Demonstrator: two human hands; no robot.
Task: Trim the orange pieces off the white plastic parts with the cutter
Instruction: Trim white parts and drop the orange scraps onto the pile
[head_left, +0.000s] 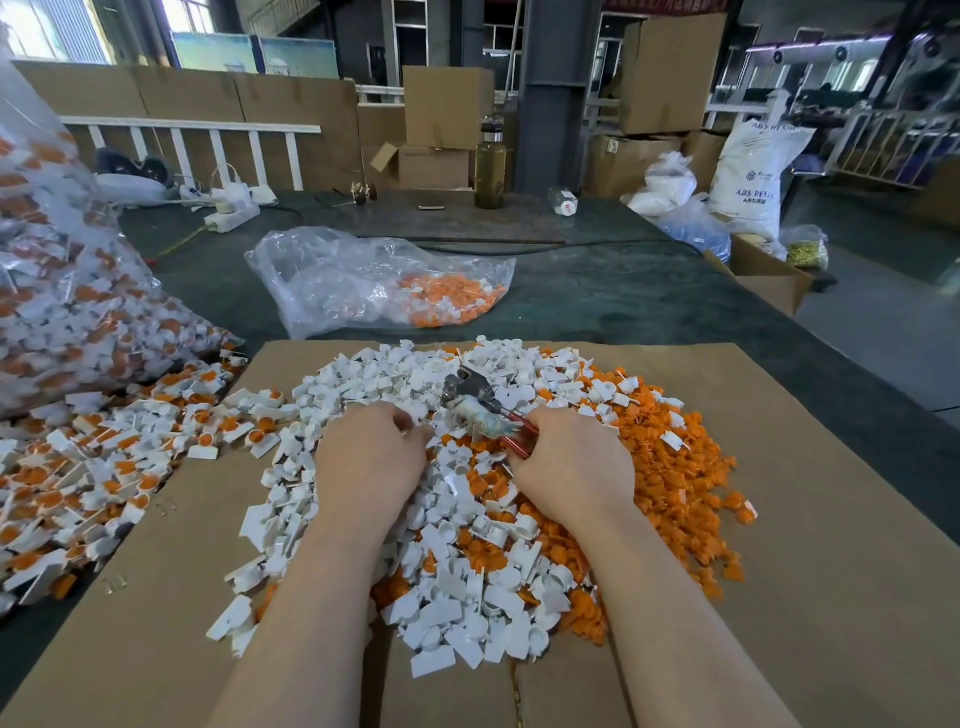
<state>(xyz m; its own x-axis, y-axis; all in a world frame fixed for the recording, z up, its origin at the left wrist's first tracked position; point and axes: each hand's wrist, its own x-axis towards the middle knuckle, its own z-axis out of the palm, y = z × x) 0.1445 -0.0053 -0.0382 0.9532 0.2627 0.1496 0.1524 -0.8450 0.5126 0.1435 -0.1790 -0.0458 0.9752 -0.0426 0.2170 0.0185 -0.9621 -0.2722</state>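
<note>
While your right hand (569, 457) grips the cutter (483, 408) mid-frame, your left hand (371, 449) curls (contents hidden) over white parts (457, 587).

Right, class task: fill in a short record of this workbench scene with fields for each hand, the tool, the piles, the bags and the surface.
left hand: left hand rests curled on the white pieces; what it holds is hidden
right hand: right hand grips the red handles of the cutter
cutter: jaws point up and left over the pile
orange pieces: orange pieces heaped on the right
untrimmed parts: untrimmed parts spilled at left
bags: clear bag behind the pile
surface: cardboard sheet
</note>
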